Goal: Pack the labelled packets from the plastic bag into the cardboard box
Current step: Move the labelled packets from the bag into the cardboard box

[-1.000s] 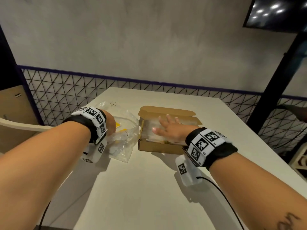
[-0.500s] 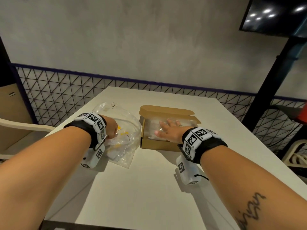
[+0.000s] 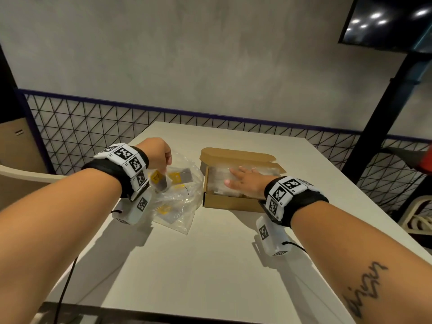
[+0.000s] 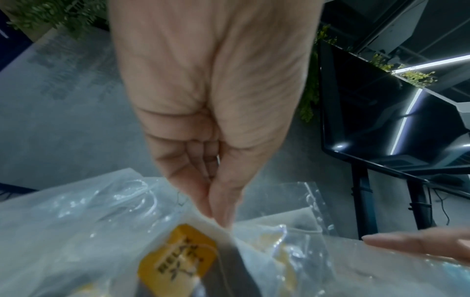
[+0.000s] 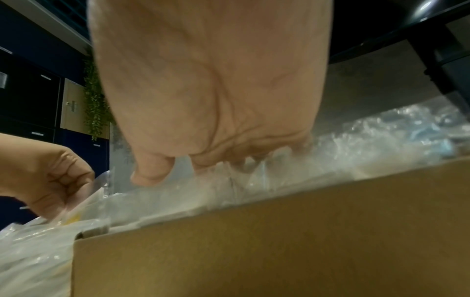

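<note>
A clear plastic bag (image 3: pixel 180 202) with several yellow-labelled packets lies on the white table (image 3: pixel 210 265), left of an open cardboard box (image 3: pixel 231 202). My left hand (image 3: pixel 161 157) is above the bag and pinches the top corner of one packet (image 3: pixel 159 180), its yellow label (image 4: pixel 178 255) hanging below the fingertips (image 4: pixel 218 217). My right hand (image 3: pixel 243 180) lies flat, fingers straight, pressing on the clear packets (image 3: pixel 219 183) inside the box. In the right wrist view the box wall (image 5: pixel 279 245) fills the lower frame and the palm (image 5: pixel 208 100) rests on the packets (image 5: pixel 190 193).
The box lid (image 3: pixel 236 155) stands open at the far side. A wire-mesh fence (image 3: pixel 93 129) and grey wall run behind the table. A beige chair (image 3: pixel 25 174) is at the left and a black post (image 3: pixel 383 108) at the right.
My left hand has risen out of the bag, lifting a yellow-labelled packet with it. My right hand has stayed flat on the packets in the box.
</note>
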`<state>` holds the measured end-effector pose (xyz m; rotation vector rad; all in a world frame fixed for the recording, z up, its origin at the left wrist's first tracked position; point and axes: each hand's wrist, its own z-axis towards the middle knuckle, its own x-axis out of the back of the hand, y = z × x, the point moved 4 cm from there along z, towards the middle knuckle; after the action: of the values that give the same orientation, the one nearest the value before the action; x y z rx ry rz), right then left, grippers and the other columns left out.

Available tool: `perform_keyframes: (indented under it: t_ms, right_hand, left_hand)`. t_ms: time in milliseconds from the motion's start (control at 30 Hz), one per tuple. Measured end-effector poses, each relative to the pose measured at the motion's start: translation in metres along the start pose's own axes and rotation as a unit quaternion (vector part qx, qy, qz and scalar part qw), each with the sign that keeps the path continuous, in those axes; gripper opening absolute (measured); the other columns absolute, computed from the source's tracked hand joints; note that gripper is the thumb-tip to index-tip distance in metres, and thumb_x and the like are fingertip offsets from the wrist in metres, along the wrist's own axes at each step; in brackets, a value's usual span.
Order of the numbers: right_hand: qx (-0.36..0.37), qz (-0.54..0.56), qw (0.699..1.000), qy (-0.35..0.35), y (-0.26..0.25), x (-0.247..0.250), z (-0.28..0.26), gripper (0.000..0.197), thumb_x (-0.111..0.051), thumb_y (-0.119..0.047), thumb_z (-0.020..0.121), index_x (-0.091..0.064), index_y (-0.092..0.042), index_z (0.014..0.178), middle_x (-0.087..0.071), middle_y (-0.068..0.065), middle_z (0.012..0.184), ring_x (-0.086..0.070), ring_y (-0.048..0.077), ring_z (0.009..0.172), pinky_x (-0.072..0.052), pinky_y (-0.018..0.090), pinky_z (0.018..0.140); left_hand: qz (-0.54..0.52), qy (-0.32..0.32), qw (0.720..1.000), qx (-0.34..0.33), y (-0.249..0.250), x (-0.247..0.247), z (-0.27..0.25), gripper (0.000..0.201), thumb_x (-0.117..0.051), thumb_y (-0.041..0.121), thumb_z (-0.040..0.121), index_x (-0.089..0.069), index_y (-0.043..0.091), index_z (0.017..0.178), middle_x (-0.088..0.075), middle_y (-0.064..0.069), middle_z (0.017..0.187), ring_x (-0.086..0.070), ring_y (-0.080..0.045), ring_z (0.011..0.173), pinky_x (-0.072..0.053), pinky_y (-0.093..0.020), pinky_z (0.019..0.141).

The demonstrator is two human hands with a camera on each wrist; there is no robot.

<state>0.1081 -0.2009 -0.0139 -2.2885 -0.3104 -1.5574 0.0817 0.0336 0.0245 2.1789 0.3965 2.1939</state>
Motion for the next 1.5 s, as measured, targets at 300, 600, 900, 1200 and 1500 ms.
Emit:
perform_keyframes:
  t_ms: [300, 600, 900, 1200, 1500]
  right_hand:
    - [0.057, 0.099, 0.989, 0.091, -0.010, 0.017, -0.005, 0.062, -0.037, -0.045, 0.097, -0.019, -0.016, 0.149, -0.024, 0.007, 0.154, -0.025, 0.024, 0.141, -0.022, 0.036, 0.113]
    - [0.117, 0.163, 0.960, 0.195, -0.042, 0.035, -0.010, 0.054, -0.052, -0.036, 0.093, -0.036, -0.019, 0.141, -0.034, 0.008, 0.146, -0.035, 0.024, 0.134, -0.031, 0.036, 0.108]
    - [0.143, 0.180, 0.942, 0.245, -0.054, 0.047, -0.019, 0.068, -0.064, -0.029, 0.085, -0.030, -0.023, 0.144, -0.034, 0.004, 0.147, -0.035, 0.020, 0.133, -0.033, 0.032, 0.105]
    - [0.114, 0.211, 0.930, 0.278, -0.044, 0.055, -0.025, 0.010, -0.059, -0.012, 0.086, -0.057, -0.017, 0.078, -0.053, -0.003, 0.066, -0.049, 0.012, 0.061, -0.035, 0.024, 0.053]
    - [0.103, 0.355, 0.872, 0.321, -0.010, 0.053, -0.028, 0.024, -0.064, -0.020, 0.086, -0.062, -0.007, 0.107, -0.066, 0.010, 0.105, -0.061, 0.025, 0.099, -0.049, 0.045, 0.090]
  left_hand:
    - [0.005, 0.070, 0.997, -0.039, 0.020, 0.019, -0.007, 0.016, -0.063, 0.001, 0.082, -0.070, 0.009, 0.094, -0.069, -0.006, 0.097, -0.062, -0.022, 0.093, -0.049, -0.028, 0.081]
    - [0.075, 0.152, 0.984, -0.063, 0.043, 0.042, -0.014, 0.016, -0.057, 0.010, 0.086, -0.071, 0.013, 0.094, -0.068, -0.009, 0.099, -0.061, -0.028, 0.094, -0.049, -0.036, 0.080]
    - [-0.008, 0.146, 0.978, -0.148, 0.061, 0.053, -0.026, 0.014, -0.061, 0.010, 0.085, -0.073, 0.015, 0.090, -0.070, 0.001, 0.093, -0.060, -0.015, 0.086, -0.045, -0.025, 0.078]
    - [-0.154, 0.161, 0.950, -0.220, 0.105, 0.052, -0.034, 0.008, -0.067, 0.011, 0.082, -0.072, 0.016, 0.085, -0.066, 0.004, 0.084, -0.057, -0.009, 0.084, -0.042, -0.013, 0.069]
    - [-0.250, 0.152, 0.948, -0.126, 0.110, 0.030, -0.022, 0.068, -0.065, 0.045, 0.082, -0.037, 0.015, 0.136, -0.051, -0.005, 0.127, -0.051, -0.017, 0.107, -0.040, -0.025, 0.082]
